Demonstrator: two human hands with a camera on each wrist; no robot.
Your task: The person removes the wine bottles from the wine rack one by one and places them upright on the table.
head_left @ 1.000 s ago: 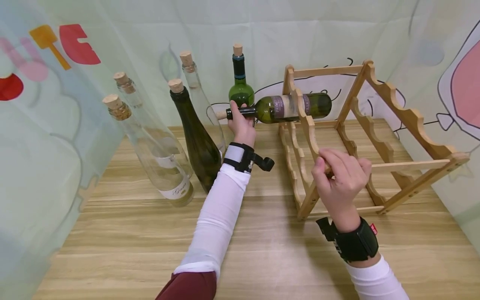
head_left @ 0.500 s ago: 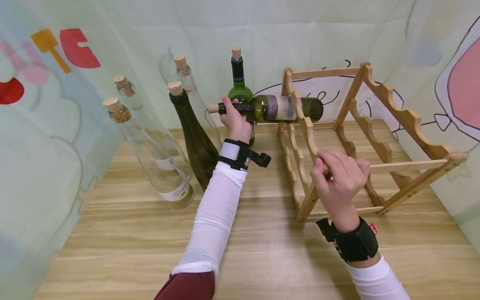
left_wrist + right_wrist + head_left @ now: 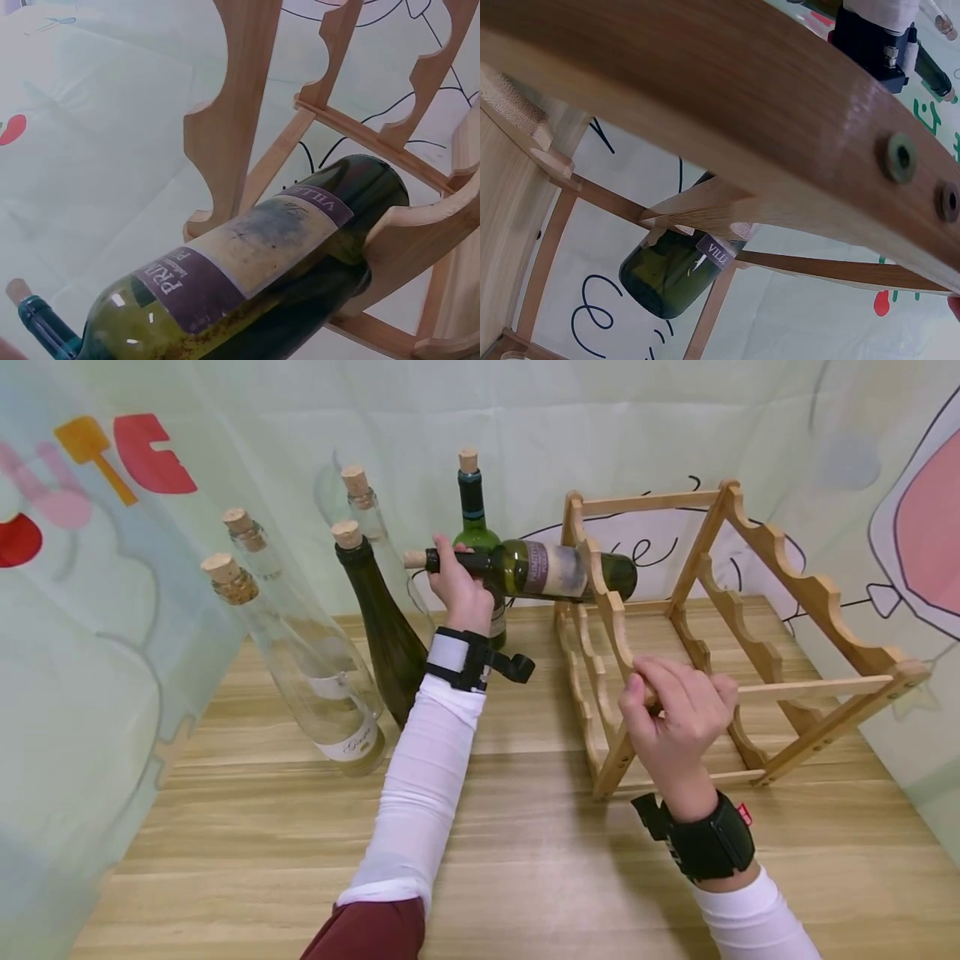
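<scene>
A green wine bottle [image 3: 555,568] with a purple and cream label lies nearly level, its corked neck to the left. My left hand [image 3: 463,589] grips that neck. The bottle's base end reaches past the scalloped left rail of the wooden wine rack [image 3: 652,502], in the top tier; the left wrist view shows the bottle's body [image 3: 255,247] between the rail's wavy edges. From below, the right wrist view catches the bottle's base [image 3: 671,274] inside the rack. My right hand [image 3: 682,722], fingers curled, holds the rack's near left top corner.
Left of my left arm stand a dark corked bottle [image 3: 382,627] and several clear corked bottles, one with a white label [image 3: 351,743]. Behind my left hand is an upright green bottle [image 3: 472,497]. A printed cloth [image 3: 420,410] hangs behind the wooden table [image 3: 540,852].
My left hand has moved left with the bottle, and less of the bottle's base end now reaches past the rail. My right hand stays on the rack's corner.
</scene>
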